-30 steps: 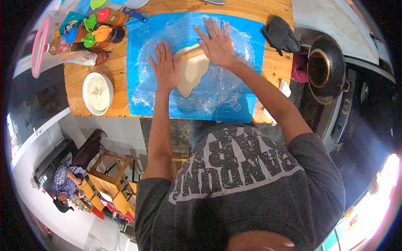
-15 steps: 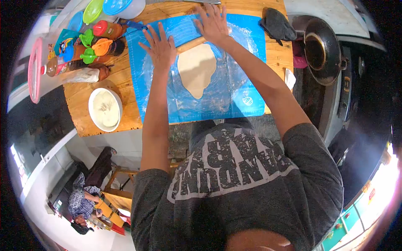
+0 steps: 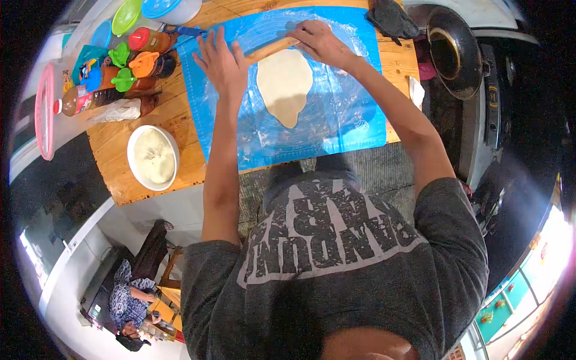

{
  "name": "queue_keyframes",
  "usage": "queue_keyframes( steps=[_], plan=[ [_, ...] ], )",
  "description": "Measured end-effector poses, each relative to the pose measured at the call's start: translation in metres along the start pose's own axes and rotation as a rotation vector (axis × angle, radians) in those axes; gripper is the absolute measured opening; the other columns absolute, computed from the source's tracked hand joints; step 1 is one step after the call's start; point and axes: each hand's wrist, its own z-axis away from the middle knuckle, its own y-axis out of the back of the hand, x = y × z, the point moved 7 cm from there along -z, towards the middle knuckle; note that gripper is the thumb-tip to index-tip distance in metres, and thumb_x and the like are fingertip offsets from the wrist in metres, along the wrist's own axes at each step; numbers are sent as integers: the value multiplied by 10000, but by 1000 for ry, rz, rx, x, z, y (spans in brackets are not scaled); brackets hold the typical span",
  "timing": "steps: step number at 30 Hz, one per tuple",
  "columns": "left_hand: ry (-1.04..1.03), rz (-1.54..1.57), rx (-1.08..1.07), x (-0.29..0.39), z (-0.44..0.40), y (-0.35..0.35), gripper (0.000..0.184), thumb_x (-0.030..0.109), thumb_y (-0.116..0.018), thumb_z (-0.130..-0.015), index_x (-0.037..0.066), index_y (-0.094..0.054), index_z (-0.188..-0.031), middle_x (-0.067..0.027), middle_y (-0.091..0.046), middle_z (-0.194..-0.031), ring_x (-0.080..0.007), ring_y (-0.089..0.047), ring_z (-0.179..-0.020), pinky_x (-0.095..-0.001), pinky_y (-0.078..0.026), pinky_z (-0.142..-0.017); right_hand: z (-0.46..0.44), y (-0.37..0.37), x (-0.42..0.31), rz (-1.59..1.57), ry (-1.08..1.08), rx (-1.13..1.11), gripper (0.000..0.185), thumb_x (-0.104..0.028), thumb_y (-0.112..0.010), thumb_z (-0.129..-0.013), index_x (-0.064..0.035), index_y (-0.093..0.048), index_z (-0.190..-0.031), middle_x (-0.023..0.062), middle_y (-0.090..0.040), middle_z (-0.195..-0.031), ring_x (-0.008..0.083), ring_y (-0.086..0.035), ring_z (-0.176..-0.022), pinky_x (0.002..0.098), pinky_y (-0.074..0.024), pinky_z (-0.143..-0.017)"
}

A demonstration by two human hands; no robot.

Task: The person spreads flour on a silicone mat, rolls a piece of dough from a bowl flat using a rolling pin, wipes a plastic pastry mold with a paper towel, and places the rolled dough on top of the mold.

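A wooden rolling pin [image 3: 271, 50] lies along the far edge of a flattened sheet of dough [image 3: 284, 84], which tapers toward me. The dough rests on a floured blue mat [image 3: 354, 114]. My left hand [image 3: 223, 67] is at the pin's left end, its fingers stretched out and apart. Bent around the right end are the fingers of my right hand [image 3: 323, 45], closed on the pin. Both ends of the pin are hidden by the hands.
A white bowl of dough [image 3: 153, 157] stands at the table's near left. Behind it are several sauce bottles [image 3: 146, 64] and lidded containers. A dark cloth [image 3: 391, 23] lies at the far right, beside a wok [image 3: 454, 54]. Another person [image 3: 129, 303] sits at lower left.
My right hand has gone from spread fingers to curled around the rolling pin. My left hand has shifted slightly left. The view has tilted a little.
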Motion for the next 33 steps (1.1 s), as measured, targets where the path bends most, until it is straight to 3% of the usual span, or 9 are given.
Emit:
queue_keyframes(
  steps=[4, 7, 11, 12, 18, 21, 27, 33],
  plan=[
    [-34, -14, -133, 32, 32, 26, 421, 211, -515, -947, 62, -487, -1340, -175, -473, -1385, -411, -346, -1364, -653, -158, -1102, 13, 15, -12, -54, 61, 27, 362, -127, -629, -865, -131, -588, -1225, 120, -562, -1141, 314, -542, -1089, 433, -423, -950],
    [58, -61, -165, 38, 68, 31, 458, 225, -507, -957, 97, -446, -1393, -157, -463, -1412, -388, -345, -1374, -644, -142, -1118, 25, 19, -28, -27, 163, 24, 348, -211, -622, -876, -93, -607, -1204, 157, -593, -1057, 355, -574, -985, 466, -463, -849],
    [166, -76, -207, 51, 126, 29, 474, 245, -484, -966, 95, -429, -1412, -173, -436, -1439, -388, -307, -1399, -627, -110, -1134, 43, -1, -30, -89, 226, -99, 384, -211, -631, -886, -119, -576, -1255, 174, -557, -1174, 346, -527, -1128, 456, -436, -957],
    [191, -95, -213, 52, 134, 25, 483, 256, -474, -970, 95, -420, -1422, -179, -423, -1452, -390, -294, -1406, -624, -104, -1136, 41, -7, -28, -127, 194, -181, 395, -275, -587, -921, -156, -551, -1296, 175, -518, -1254, 337, -485, -1189, 498, -381, -1021],
    [348, -172, -181, 39, 134, 14, 522, 283, -409, -980, 56, -392, -1450, -221, -320, -1523, -407, -226, -1436, -598, -82, -1149, 12, -12, -4, 184, 14, 105, 570, -430, -499, -934, -193, -401, -1443, 188, -457, -1376, 342, -393, -1327, 634, -209, -1098],
    [383, -313, -221, 25, 130, 1, 534, 304, -371, -990, 46, -379, -1457, -234, -291, -1533, -417, -202, -1440, -596, -83, -1149, 3, -28, 1, 328, -69, 26, 574, -360, -492, -939, -162, -369, -1463, 183, -414, -1442, 333, -346, -1377, 640, -201, -1101],
    [413, -319, -234, 48, 156, -3, 565, 339, -323, -1007, 10, -345, -1466, -225, -226, -1562, -417, -182, -1445, -597, -88, -1149, 39, -21, 0, 112, -70, 24, 557, -252, -424, -962, -132, -314, -1494, 125, -289, -1552, 341, -246, -1440, 641, -133, -1129],
    [422, -344, -281, 91, 193, -1, 609, 356, -350, -1009, 7, -254, -1499, -183, -195, -1584, -395, -142, -1462, -608, -66, -1147, 87, 6, -11, -8, -70, -63, 616, -348, -487, -966, -102, -299, -1498, 107, -267, -1567, 334, -240, -1444, 638, -144, -1128]
  ],
)
